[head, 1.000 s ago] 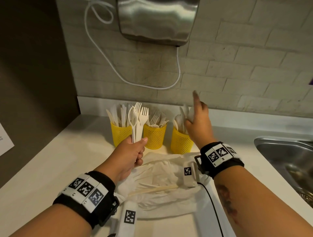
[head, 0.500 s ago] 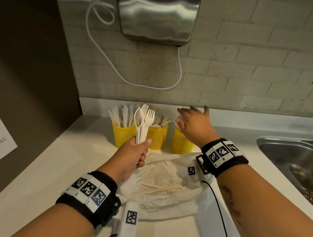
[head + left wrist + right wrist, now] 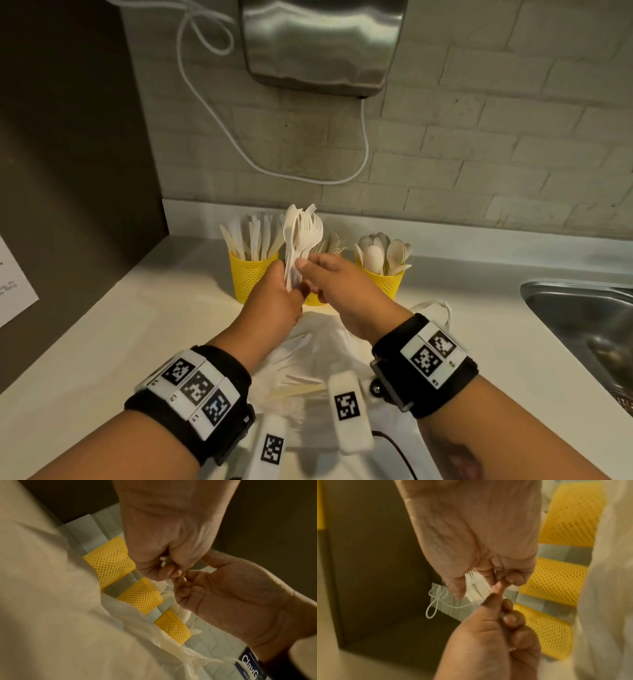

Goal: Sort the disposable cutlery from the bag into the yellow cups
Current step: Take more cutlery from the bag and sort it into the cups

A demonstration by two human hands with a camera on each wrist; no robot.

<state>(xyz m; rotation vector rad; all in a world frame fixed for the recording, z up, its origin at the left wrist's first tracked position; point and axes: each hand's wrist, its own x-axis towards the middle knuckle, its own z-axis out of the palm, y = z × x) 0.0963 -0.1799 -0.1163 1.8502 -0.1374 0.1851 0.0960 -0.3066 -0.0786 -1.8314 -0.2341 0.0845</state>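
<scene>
My left hand (image 3: 289,289) grips a bundle of white forks and a spoon (image 3: 303,236) by the handles and holds it upright in front of the yellow cups. My right hand (image 3: 306,274) pinches the handles of the same bundle (image 3: 476,588) between thumb and curled fingers, touching the left hand (image 3: 488,635). Three yellow mesh cups stand by the wall: the left cup (image 3: 250,277) holds knives, the middle cup (image 3: 313,298) is mostly hidden behind the hands, the right cup (image 3: 385,282) holds spoons. The white plastic bag (image 3: 325,346) lies below my hands with more cutlery (image 3: 298,390) inside.
A steel sink (image 3: 582,322) is sunk into the counter at the right. A metal hand dryer (image 3: 322,41) hangs on the brick wall above the cups, with a white cable (image 3: 212,113) looping down. A dark panel (image 3: 68,154) bounds the counter on the left.
My right hand left the spoon cup and came left to the bundle, where it now pinches the handles. The left hand kept its hold on the bundle.
</scene>
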